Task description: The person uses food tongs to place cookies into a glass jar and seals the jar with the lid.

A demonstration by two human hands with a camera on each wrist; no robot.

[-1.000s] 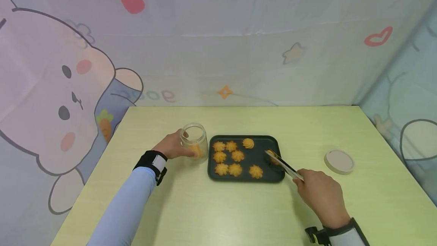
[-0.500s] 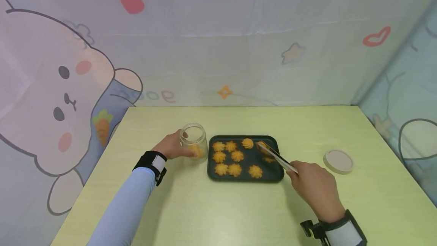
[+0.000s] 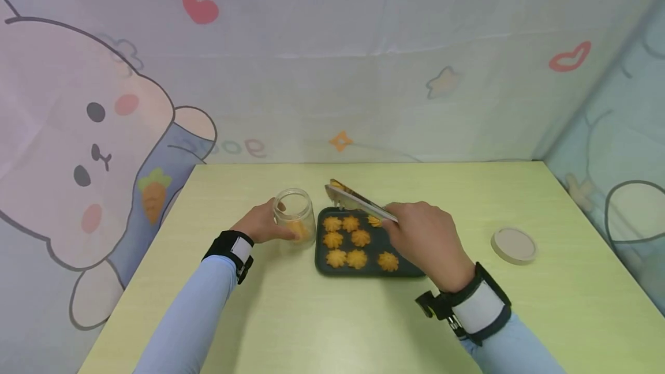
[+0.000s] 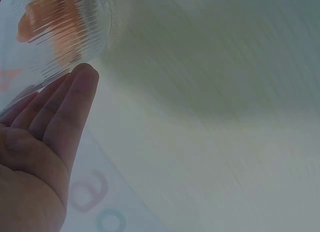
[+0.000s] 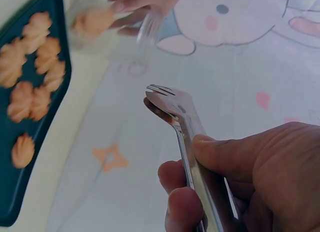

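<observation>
My left hand (image 3: 264,222) holds a clear glass jar (image 3: 306,212) by its side, thumb in front and fingers behind. The jar stands upright, lidless, with orange-yellow cookies (image 4: 55,25) low inside. My right hand (image 3: 423,235) grips metal tongs (image 3: 363,204), one tip forked and the other spoon-shaped (image 5: 159,108). Their tips hang above the back left corner of the dark baking tray (image 3: 363,270), right of the jar. A yellow patch shows at the tips in the head view, but I cannot tell whether they pinch a cookie. Several piped cookies (image 3: 361,238) lie on the tray.
A round beige lid (image 3: 514,245) lies on the table (image 3: 312,316) at the right. Behind the table's back edge hangs a printed cloth backdrop (image 3: 332,62). My right hand and forearm cover the tray's right part in the head view.
My right hand has lifted the tongs from the tray's right part and carried them left and back, over the tray's far left corner. My left hand and the jar have stayed put.
</observation>
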